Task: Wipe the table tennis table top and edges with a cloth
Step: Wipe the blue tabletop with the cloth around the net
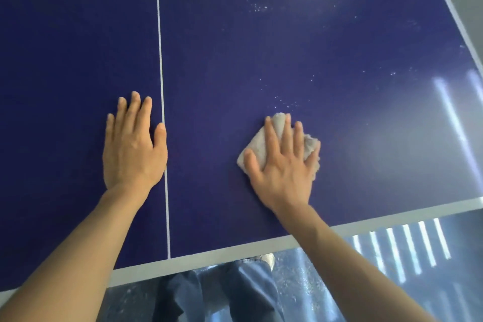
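I count one bench [261, 34], blue with one thin white centre line [161, 73] down it, and one crumpled grey cloth [254, 146] on top. I see two grips, the left grip [132, 144] and the right grip [281, 167], plus one white shoe [268, 260] below.

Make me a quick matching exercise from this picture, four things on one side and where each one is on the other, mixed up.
Things:
1. cloth
2. left hand
3. white centre line
4. white specks

Places:
A. flat on the bare table top, left of the line
B. under the right hand
C. far part of the table, beyond the cloth
D. running between the two hands

Pairs: 1-B, 2-A, 3-D, 4-C
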